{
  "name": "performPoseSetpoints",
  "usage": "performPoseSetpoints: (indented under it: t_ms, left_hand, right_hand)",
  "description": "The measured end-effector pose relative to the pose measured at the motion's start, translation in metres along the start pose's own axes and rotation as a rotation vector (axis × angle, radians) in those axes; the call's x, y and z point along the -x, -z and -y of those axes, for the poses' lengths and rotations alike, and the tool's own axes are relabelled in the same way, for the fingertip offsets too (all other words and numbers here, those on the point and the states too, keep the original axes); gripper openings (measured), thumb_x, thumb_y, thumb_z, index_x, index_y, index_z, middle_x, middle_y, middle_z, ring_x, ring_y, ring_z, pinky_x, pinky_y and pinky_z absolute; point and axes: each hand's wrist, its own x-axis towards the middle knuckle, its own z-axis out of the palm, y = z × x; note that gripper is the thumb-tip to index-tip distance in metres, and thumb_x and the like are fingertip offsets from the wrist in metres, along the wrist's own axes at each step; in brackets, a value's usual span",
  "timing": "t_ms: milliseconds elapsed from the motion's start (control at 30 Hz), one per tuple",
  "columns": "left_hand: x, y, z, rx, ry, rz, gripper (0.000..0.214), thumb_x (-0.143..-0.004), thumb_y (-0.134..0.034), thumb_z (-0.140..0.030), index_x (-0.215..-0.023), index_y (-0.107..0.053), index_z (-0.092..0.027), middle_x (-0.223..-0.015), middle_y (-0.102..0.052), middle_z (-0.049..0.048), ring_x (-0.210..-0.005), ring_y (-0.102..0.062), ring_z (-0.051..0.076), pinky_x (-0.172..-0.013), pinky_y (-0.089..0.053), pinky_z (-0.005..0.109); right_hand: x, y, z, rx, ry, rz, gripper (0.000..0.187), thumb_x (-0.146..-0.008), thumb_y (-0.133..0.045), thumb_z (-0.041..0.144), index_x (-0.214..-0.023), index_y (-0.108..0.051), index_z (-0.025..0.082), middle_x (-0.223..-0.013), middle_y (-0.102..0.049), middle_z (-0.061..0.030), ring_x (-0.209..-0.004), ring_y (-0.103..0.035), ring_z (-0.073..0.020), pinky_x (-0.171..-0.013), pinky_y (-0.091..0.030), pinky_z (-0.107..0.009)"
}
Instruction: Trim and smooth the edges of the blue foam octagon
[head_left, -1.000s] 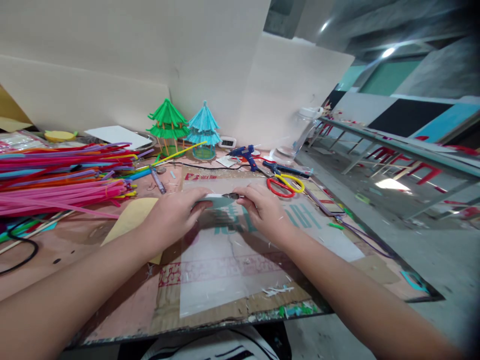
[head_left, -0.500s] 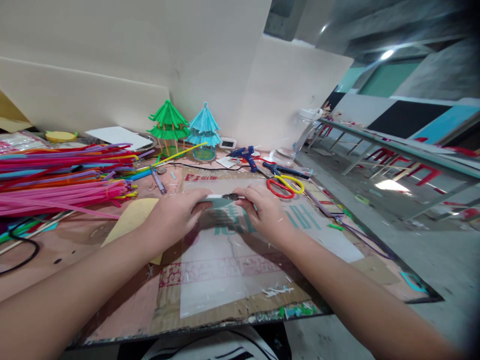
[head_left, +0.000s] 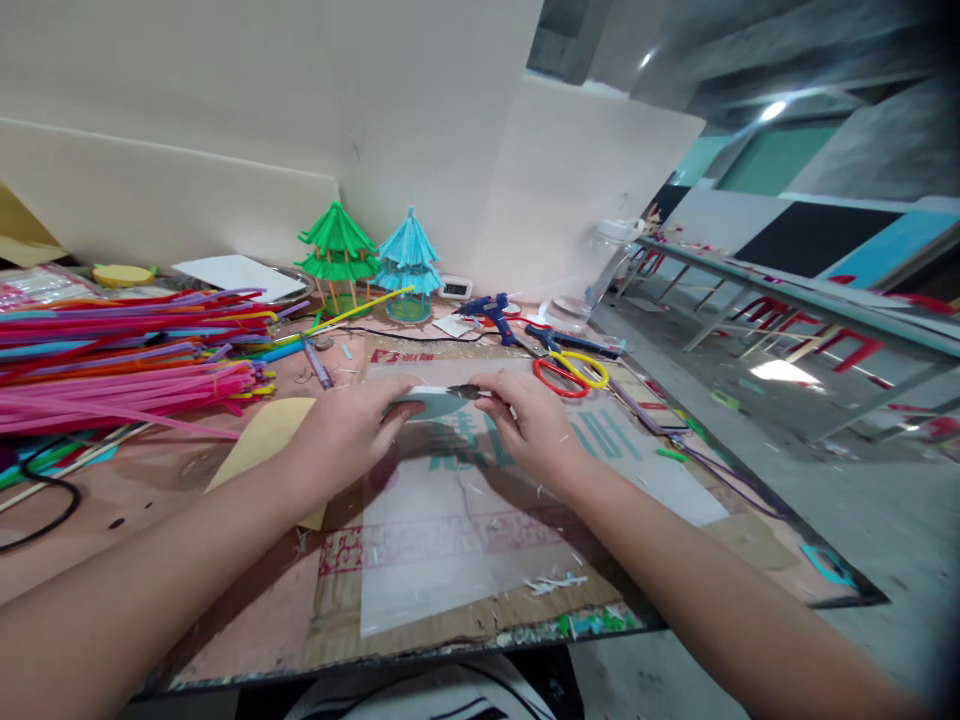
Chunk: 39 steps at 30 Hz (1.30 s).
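Above the middle of the work mat, my left hand (head_left: 352,425) pinches a thin, pale, flat piece (head_left: 436,402), possibly a disc, between thumb and fingers. My right hand (head_left: 534,425) is closed on a small dark metal tool (head_left: 465,391). The tool's narrow tip meets the right edge of the pale piece; its handle is hidden in my fingers, so its exact kind is unclear. Under both hands lies a translucent plastic sheet (head_left: 427,580) with green and red print, and white scraps (head_left: 555,582) are scattered near its front edge.
Colourful pipe cleaners (head_left: 127,380) are heaped at left. Behind my hands stand a green pagoda model (head_left: 337,255) and a blue one (head_left: 409,265). To the right are a blue glue gun (head_left: 491,310), scissors (head_left: 562,375) and a clear jug (head_left: 596,270). Yellow paper (head_left: 262,440) lies by my left forearm.
The pale piece has tilted slightly, so more of its flat face shows. Both hands stay in nearly the same place, with the tool still at the piece's edge.
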Motion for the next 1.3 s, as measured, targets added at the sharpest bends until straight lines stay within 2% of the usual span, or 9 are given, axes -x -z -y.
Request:
performPoseSetpoints:
  t_ms: [300, 633, 933, 1300]
  left_hand:
    - [0.0025, -0.0009, 0.0005, -0.014, 0.004, 0.037, 0.027, -0.095, -0.049, -0.029, -0.116, -0.065, -0.025, -0.101, -0.075, 0.0039, -0.085, -0.07, 0.022, -0.068, -0.045, 0.029]
    - [0.0031, -0.0014, -0.0005, -0.063, -0.024, 0.036, 0.028, -0.096, -0.046, -0.028, -0.115, -0.065, -0.024, -0.097, -0.075, 0.0048, -0.08, -0.069, 0.021, -0.063, -0.042, 0.028]
    - [0.0008, -0.001, 0.0025, -0.015, -0.014, 0.01, 0.028, -0.095, -0.048, -0.03, -0.117, -0.065, -0.023, -0.099, -0.075, 0.005, -0.084, -0.069, 0.021, -0.069, -0.045, 0.028]
    - [0.0029, -0.0019, 0.0008, -0.036, 0.002, 0.051, 0.027, -0.095, -0.048, -0.028, -0.117, -0.065, -0.024, -0.099, -0.075, 0.0043, -0.082, -0.07, 0.022, -0.065, -0.043, 0.028]
  right_hand:
    - [0.0001, -0.0017, 0.0024, 0.012, -0.009, 0.026, 0.02, -0.099, -0.048, 0.028, -0.107, -0.064, 0.019, -0.088, -0.066, -0.0072, -0.082, -0.059, -0.0204, -0.072, -0.044, -0.032]
    - [0.0005, -0.0021, 0.0017, 0.032, 0.004, 0.036, 0.022, -0.099, -0.046, 0.027, -0.105, -0.065, 0.018, -0.085, -0.066, -0.0074, -0.08, -0.058, -0.0201, -0.07, -0.044, -0.031]
    - [0.0014, -0.0012, -0.0004, -0.001, 0.002, 0.005, 0.022, -0.099, -0.047, 0.03, -0.11, -0.062, 0.02, -0.088, -0.067, -0.0065, -0.081, -0.059, -0.0201, -0.071, -0.046, -0.033]
    - [0.0016, -0.0034, 0.0016, 0.008, -0.001, 0.017, 0.021, -0.099, -0.047, 0.029, -0.107, -0.063, 0.018, -0.088, -0.067, -0.0073, -0.08, -0.059, -0.0199, -0.071, -0.044, -0.032]
